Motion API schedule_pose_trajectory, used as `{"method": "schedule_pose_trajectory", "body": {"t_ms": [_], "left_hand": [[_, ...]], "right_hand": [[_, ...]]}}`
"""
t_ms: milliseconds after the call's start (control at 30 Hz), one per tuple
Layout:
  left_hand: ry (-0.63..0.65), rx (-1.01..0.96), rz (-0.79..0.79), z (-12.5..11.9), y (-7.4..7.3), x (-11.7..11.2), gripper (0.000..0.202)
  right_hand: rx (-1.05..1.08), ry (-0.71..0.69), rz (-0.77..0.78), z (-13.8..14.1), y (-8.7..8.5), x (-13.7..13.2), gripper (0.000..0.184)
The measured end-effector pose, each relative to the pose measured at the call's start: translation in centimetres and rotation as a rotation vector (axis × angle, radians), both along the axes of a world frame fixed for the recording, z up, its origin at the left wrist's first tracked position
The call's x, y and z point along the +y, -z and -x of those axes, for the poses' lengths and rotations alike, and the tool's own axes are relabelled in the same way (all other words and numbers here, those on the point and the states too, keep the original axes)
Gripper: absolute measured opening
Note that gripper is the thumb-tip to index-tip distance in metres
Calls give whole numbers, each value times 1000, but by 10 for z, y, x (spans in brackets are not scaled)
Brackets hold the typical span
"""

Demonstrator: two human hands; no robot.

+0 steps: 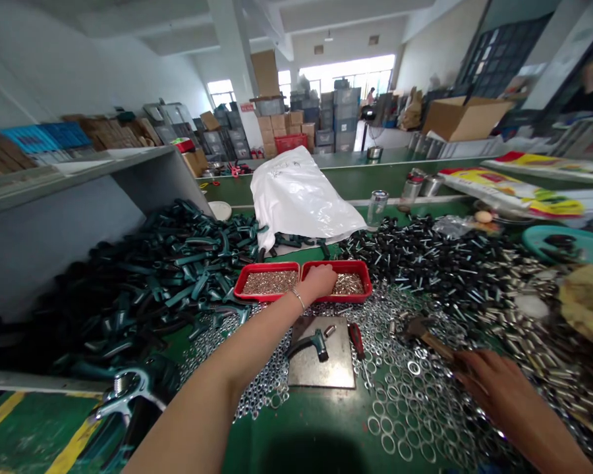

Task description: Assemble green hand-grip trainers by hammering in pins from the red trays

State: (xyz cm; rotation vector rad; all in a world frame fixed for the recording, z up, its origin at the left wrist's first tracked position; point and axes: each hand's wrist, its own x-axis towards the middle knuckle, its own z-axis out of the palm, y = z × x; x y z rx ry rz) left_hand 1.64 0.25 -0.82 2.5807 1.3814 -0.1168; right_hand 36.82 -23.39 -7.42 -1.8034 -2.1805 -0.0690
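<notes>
My left hand (pixel 320 280) reaches into the right red tray (pixel 367 289), its fingers curled down among small shiny metal pins (pixel 350 284); what the fingertips pinch is hidden. At the right, my right hand (pixel 489 378) is closed round the wooden handle of a hammer (pixel 437 343), whose head lies among metal rings. Between the hands, a metal plate (pixel 321 375) carries a dark green handle-like part (pixel 310 345) and a small metal sleeve (pixel 330 330). A red-handled screwdriver (pixel 356 340) lies across the plate's right edge.
Another red tray (pixel 241 293) holds tiny copper-coloured pieces. Dark green parts (pixel 192 263) pile up at left, black parts with metal shafts (pixel 425 257) at right. Loose rings (pixel 395 408) cover the bench front. A white sack (pixel 301 197) and glass jar (pixel 377 207) stand behind.
</notes>
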Motion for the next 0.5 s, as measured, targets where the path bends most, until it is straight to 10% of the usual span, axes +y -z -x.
{"method": "schedule_pose_trajectory", "body": {"t_ms": [233, 500], "left_hand": [[-23, -11, -37, -6, 0, -1, 15], [-182, -274, -198, 14, 3, -5, 23]], "right_hand": [[124, -18, 236, 5, -8, 30, 27], [1044, 212, 977, 26, -50, 57, 37]]}}
